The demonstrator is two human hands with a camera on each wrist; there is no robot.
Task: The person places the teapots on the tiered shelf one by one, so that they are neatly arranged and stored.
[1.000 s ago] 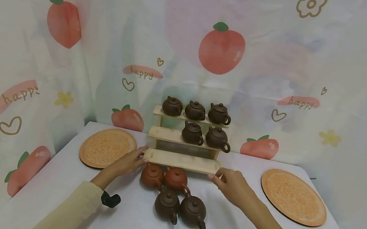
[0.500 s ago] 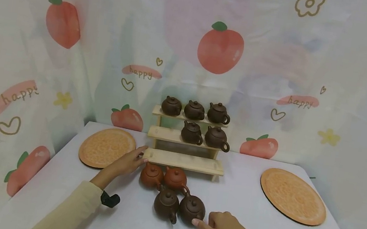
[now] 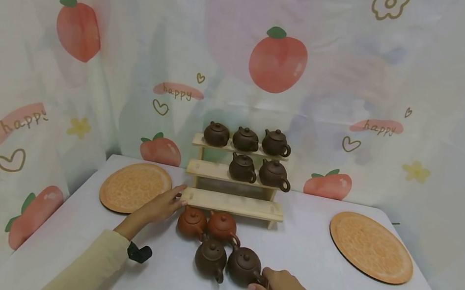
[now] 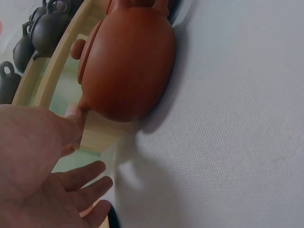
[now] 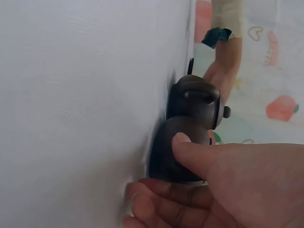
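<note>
Standing upright, dark brown teapot [image 3: 243,267], round-bellied, smooth, knob-lidded

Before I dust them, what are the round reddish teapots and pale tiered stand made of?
Round reddish teapots: smooth clay, perhaps unglazed, from their soft sheen. Pale tiered stand: probably matte wood or bamboo, from its dull yellowish colour.

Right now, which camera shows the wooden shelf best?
The head view, because all three steps of the shelf show. The left wrist view catches only parts behind a red teapot; the right wrist view shows none.
</note>
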